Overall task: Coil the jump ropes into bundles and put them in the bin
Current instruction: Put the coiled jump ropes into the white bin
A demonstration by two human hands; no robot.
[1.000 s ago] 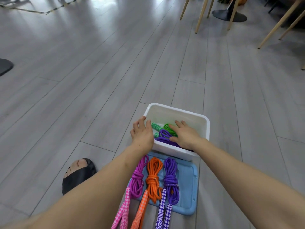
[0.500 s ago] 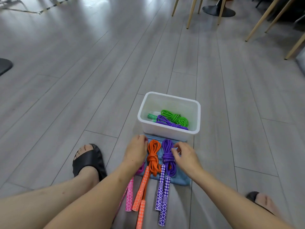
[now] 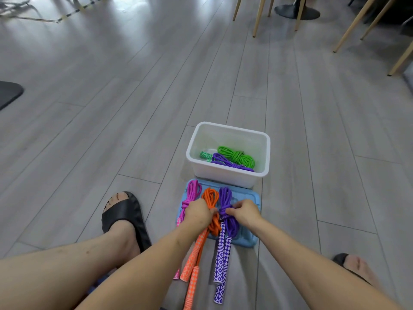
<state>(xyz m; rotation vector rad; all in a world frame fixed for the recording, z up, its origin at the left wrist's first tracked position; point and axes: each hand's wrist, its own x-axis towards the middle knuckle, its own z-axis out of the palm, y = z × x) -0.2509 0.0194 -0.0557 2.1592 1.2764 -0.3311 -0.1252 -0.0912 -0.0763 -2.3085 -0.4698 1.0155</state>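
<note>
purple jump rope (image 3: pixel 226 206) | right hand (image 3: pixel 244 213) pinches its knot | left hand (image 3: pixel 197 214) grips orange rope (image 3: pixel 211 201)

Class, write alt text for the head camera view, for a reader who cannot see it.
A person's left hand grips a coiled orange jump rope while the right hand pinches a coiled purple jump rope; both lie beside a pink jump rope on a blue lid. Behind it, a white bin holds green and purple bundles.
</note>
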